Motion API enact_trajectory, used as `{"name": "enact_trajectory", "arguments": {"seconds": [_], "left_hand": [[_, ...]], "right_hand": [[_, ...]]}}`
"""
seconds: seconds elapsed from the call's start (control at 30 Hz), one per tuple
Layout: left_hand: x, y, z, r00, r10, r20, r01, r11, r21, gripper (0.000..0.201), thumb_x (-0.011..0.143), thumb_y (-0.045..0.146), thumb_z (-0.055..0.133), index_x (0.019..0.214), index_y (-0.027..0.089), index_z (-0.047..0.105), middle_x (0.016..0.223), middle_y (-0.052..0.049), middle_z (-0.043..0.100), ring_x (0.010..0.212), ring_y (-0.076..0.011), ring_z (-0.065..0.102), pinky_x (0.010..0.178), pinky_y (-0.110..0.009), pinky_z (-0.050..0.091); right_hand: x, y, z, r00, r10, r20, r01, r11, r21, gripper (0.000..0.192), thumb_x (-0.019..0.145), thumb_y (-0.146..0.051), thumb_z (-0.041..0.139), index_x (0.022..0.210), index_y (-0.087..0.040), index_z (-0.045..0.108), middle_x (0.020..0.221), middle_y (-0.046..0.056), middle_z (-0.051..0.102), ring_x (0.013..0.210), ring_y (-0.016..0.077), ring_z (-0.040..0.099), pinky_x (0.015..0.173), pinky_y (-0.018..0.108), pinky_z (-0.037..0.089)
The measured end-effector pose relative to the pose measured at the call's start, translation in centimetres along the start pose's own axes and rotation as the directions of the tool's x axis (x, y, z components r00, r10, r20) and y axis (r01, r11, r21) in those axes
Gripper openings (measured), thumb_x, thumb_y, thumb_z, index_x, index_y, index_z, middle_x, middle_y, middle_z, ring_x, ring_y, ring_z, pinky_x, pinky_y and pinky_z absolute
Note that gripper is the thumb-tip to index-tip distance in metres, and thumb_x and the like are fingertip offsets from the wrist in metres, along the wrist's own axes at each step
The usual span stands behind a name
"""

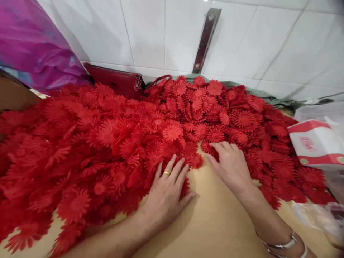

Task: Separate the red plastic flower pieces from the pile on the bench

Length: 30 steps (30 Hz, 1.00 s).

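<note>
A large heap of red artificial flower pieces (107, 132), with layered, narrow petals and small centre holes, spreads over the pale wooden table (209, 218). My left hand (168, 195) lies palm down against the heap's near edge, its fingers spread and a gold ring on one of them. What is under that palm is hidden. On the other side of a bare strip of tabletop, my right hand (231, 165) reaches to the pile with bent fingers. Its thumb and forefinger are apart beside a small red flower piece (206, 147), and I see nothing held.
Behind the heap stand a dark red purse (115, 80) and a white tiled wall (150, 36) with a metal bracket (206, 39). A purple plastic bag (40, 43) is at left. At right are a white-and-red box (314, 143) and clear plastic (314, 216).
</note>
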State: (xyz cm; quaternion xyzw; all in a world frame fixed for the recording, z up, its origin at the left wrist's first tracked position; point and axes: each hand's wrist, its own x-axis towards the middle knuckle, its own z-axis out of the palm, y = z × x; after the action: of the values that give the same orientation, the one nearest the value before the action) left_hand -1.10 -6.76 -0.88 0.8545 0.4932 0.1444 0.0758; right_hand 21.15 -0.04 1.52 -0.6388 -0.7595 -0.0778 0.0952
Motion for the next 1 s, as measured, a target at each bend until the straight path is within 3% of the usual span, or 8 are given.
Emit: {"name": "enact_trajectory", "arguments": {"seconds": [0.13, 0.27, 0.4, 0.57, 0.63, 0.8, 0.9, 1.0], "left_hand": [[0.1, -1.4, -0.5, 0.988, -0.123, -0.093, 0.129, 0.990, 0.054, 0.060, 0.096, 0.047, 0.057, 0.141, 0.006, 0.054, 0.149, -0.022, 0.055, 0.140, -0.0395, 0.049, 0.112, -0.061, 0.042], [-0.3, -1.9, -1.2, 0.985, -0.128, -0.120, 0.137, 0.988, 0.066, 0.059, 0.095, 0.043, 0.060, 0.142, 0.008, 0.052, 0.148, -0.022, 0.055, 0.137, -0.0388, 0.052, 0.106, -0.055, 0.050], [-0.9, -1.0, -1.7, 0.995, -0.049, -0.091, 0.053, 0.998, 0.037, 0.062, 0.095, 0.040, 0.060, 0.147, 0.010, 0.045, 0.152, -0.018, 0.052, 0.142, -0.0336, 0.047, 0.112, -0.050, 0.047], [0.1, 0.0, -1.3, 0.976, 0.217, 0.015, -0.218, 0.975, 0.049, 0.057, 0.100, 0.040, 0.053, 0.149, 0.014, 0.045, 0.160, -0.010, 0.045, 0.149, -0.0295, 0.038, 0.123, -0.049, 0.033], [1.0, -0.2, -0.8, 0.966, 0.251, 0.055, -0.254, 0.966, 0.054, 0.060, 0.101, 0.049, 0.047, 0.152, 0.018, 0.043, 0.162, -0.006, 0.043, 0.150, -0.0290, 0.037, 0.122, -0.051, 0.033], [3.2, -1.7, -0.5, 0.996, 0.038, 0.077, -0.050, 0.985, 0.163, 0.064, 0.099, 0.054, 0.049, 0.148, 0.012, 0.049, 0.153, -0.013, 0.053, 0.139, -0.0333, 0.052, 0.108, -0.052, 0.048], [4.2, -2.6, -1.8, 0.995, -0.089, 0.038, 0.078, 0.969, 0.232, 0.054, 0.099, 0.046, 0.054, 0.137, 0.008, 0.061, 0.144, -0.019, 0.061, 0.133, -0.0366, 0.057, 0.104, -0.054, 0.050], [4.5, -2.4, -3.8, 0.996, -0.051, 0.069, 0.036, 0.979, 0.198, 0.040, 0.097, 0.035, 0.060, 0.130, 0.013, 0.067, 0.141, -0.016, 0.064, 0.132, -0.0365, 0.058, 0.102, -0.055, 0.053]], "right_hand": [[-0.1, 1.5, -1.4, 1.000, -0.003, 0.012, 0.002, 0.991, 0.136, 0.029, 0.100, -0.033, 0.052, 0.117, -0.016, 0.069, 0.111, 0.013, 0.071, 0.101, 0.0297, 0.063, 0.091, 0.044, 0.048], [-2.1, 2.4, -2.5, 0.999, -0.017, 0.046, 0.011, 0.990, 0.140, 0.025, 0.097, -0.034, 0.058, 0.115, -0.019, 0.067, 0.108, 0.010, 0.071, 0.098, 0.0290, 0.065, 0.088, 0.044, 0.050], [-4.8, 2.0, -2.0, 0.991, -0.049, 0.123, 0.050, 0.999, -0.008, 0.032, 0.093, -0.037, 0.065, 0.117, -0.016, 0.064, 0.105, 0.013, 0.068, 0.088, 0.0314, 0.067, 0.078, 0.045, 0.052], [-5.8, 2.1, -1.0, 0.997, -0.067, 0.046, 0.068, 0.998, -0.011, 0.023, 0.095, -0.023, 0.057, 0.116, -0.014, 0.063, 0.104, 0.014, 0.068, 0.091, 0.0308, 0.067, 0.080, 0.043, 0.052], [-5.6, 2.7, -1.1, 0.998, -0.069, 0.012, 0.069, 0.998, 0.012, 0.022, 0.094, -0.020, 0.056, 0.114, -0.014, 0.063, 0.104, 0.014, 0.069, 0.092, 0.0314, 0.067, 0.081, 0.044, 0.052], [-4.7, 4.9, -2.6, 0.996, 0.036, -0.078, -0.023, 0.985, 0.171, 0.020, 0.094, -0.020, 0.050, 0.107, -0.017, 0.065, 0.097, 0.010, 0.073, 0.084, 0.0279, 0.068, 0.080, 0.043, 0.050], [-4.0, 5.3, -3.6, 0.974, 0.208, -0.088, -0.156, 0.902, 0.403, 0.021, 0.094, -0.032, 0.054, 0.107, -0.020, 0.067, 0.102, 0.008, 0.074, 0.089, 0.0255, 0.069, 0.083, 0.039, 0.051], [-3.1, 4.3, -4.2, 0.939, 0.325, 0.111, -0.307, 0.650, 0.695, 0.023, 0.092, -0.041, 0.061, 0.106, -0.023, 0.067, 0.098, 0.005, 0.074, 0.086, 0.0204, 0.068, 0.080, 0.033, 0.051]]}}
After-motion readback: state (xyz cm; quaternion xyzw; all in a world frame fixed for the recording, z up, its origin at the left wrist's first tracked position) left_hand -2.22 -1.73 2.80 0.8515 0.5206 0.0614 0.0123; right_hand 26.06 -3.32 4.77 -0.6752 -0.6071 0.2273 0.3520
